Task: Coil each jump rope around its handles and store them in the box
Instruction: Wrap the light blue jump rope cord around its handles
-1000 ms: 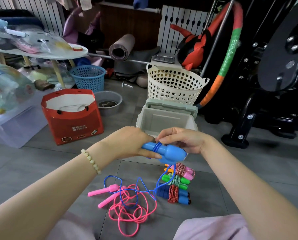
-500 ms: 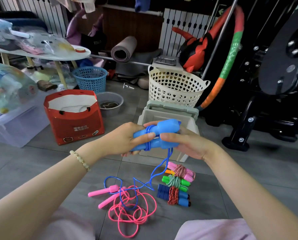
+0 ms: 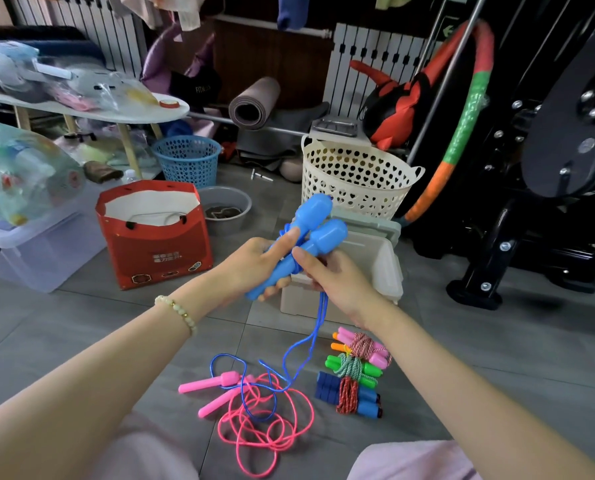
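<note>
A grey tiled floor (image 3: 81, 323) in a crowded storeroom carries the work. A white surface (image 3: 116, 114) stands at the back left, with a blue basket (image 3: 188, 157), a cream basket (image 3: 358, 178) and a red paper bag (image 3: 157, 247) nearby.

One open pale box (image 3: 391, 271) sits just beyond the hands. Three coiled ropes lie side by side near it: a pink bundle (image 3: 361, 344), a green bundle (image 3: 351, 367) and a dark blue bundle (image 3: 348, 394). One pink rope (image 3: 264, 424) sprawls loose.

Two blue handles (image 3: 309, 233) are held together, tilted upward. The left hand (image 3: 254, 261) has its grip clenched round their shafts. The right hand (image 3: 334, 275) grasps them too, thumb in front. The blue cord (image 3: 309, 344) hangs beneath it to the floor, crossing the pink rope.
</note>
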